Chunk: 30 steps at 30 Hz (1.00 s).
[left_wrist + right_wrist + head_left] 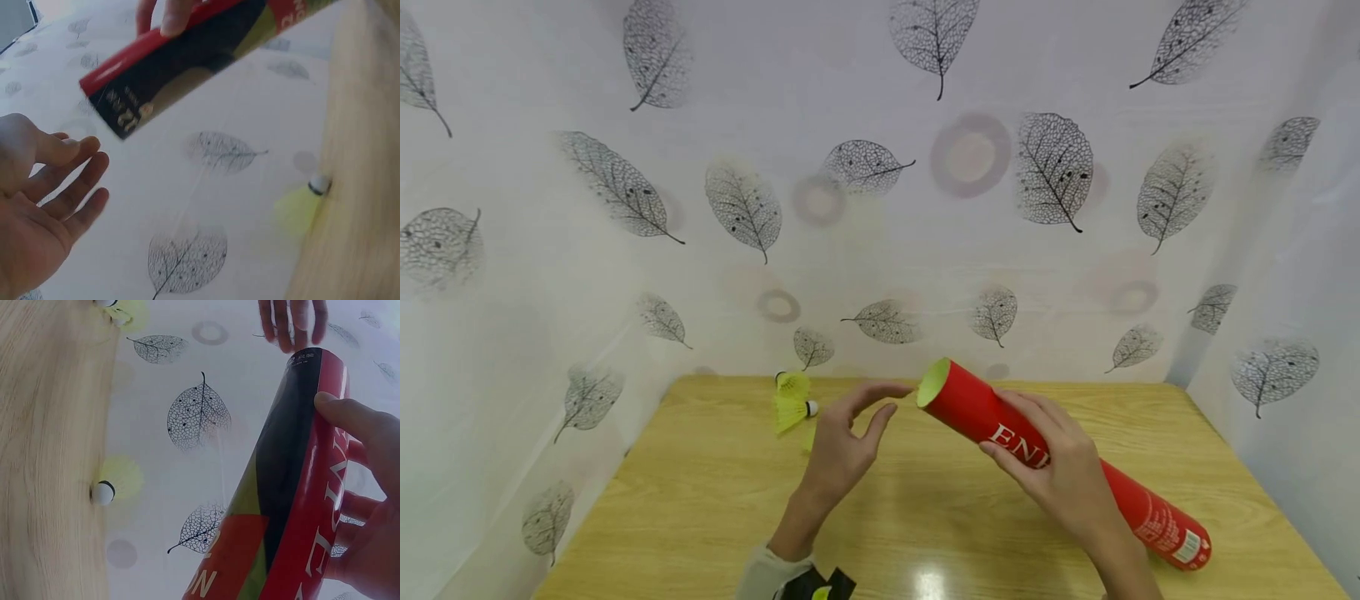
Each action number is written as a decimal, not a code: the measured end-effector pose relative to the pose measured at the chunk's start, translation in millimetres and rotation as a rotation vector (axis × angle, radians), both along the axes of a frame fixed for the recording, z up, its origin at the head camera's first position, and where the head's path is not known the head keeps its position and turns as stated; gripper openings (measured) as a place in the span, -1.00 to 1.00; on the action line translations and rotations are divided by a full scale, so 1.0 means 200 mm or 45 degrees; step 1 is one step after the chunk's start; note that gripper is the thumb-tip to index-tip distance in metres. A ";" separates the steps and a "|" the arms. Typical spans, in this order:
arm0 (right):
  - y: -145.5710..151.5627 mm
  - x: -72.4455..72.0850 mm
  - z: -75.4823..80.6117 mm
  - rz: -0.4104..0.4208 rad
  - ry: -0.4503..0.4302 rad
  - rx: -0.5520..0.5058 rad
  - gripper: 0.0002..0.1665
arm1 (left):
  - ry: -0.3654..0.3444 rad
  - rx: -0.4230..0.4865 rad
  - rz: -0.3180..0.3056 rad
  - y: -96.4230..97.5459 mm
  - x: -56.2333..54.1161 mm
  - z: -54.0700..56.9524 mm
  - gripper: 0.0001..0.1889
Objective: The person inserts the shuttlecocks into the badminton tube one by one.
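Observation:
A long red shuttlecock tube (pixel 973 407) slants across the head view, its open, yellowish-green-lined end up and to the left. My right hand (pixel 1067 471) grips it round the middle. Just off that open end is my left hand (pixel 842 454), its fingers loosely bent, nothing held; in the left wrist view a small gap separates the fingertips from the tube (pixel 181 62). Yellow shuttlecocks (pixel 792 413) with white heads lie on the table left of centre, one partly hidden behind the left hand. The right wrist view shows another side of the tube (pixel 275 462), dark with red.
The pale wooden table (pixel 700 500) ends at a whitish curtain-like backdrop (pixel 865 250) printed with black leaves, which also rises at both sides. A bright reflection lies near the table's front. A dark device (pixel 816 583) is strapped at the left wrist.

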State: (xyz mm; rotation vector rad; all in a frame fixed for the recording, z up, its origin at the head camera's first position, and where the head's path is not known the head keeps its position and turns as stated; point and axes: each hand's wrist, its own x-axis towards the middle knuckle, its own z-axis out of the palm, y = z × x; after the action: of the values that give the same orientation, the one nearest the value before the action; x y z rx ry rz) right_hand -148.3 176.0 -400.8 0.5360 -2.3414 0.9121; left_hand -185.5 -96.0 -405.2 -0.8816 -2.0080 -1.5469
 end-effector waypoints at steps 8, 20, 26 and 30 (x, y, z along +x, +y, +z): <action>0.02 0.00 0.00 -0.016 0.018 0.012 -0.12 | -0.042 -0.093 0.094 -0.12 -0.07 -0.04 -0.70; 0.03 -0.01 0.00 -0.020 0.018 0.008 -0.12 | -0.242 -0.217 0.372 -0.25 -0.21 -0.24 -0.75; 0.03 -0.01 0.00 -0.032 0.009 -0.005 -0.14 | -0.400 -0.347 0.412 -0.33 -0.24 -0.32 -0.73; 0.04 -0.01 0.00 -0.037 0.005 -0.016 -0.15 | -0.458 -0.455 0.365 -0.39 -0.24 -0.34 -0.67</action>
State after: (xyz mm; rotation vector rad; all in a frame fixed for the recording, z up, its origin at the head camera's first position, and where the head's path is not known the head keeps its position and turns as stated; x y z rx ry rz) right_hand -149.8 183.0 -400.0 0.4971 -2.3324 0.9105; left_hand -232.7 -173.9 -472.5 -0.4228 -2.5917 -1.2749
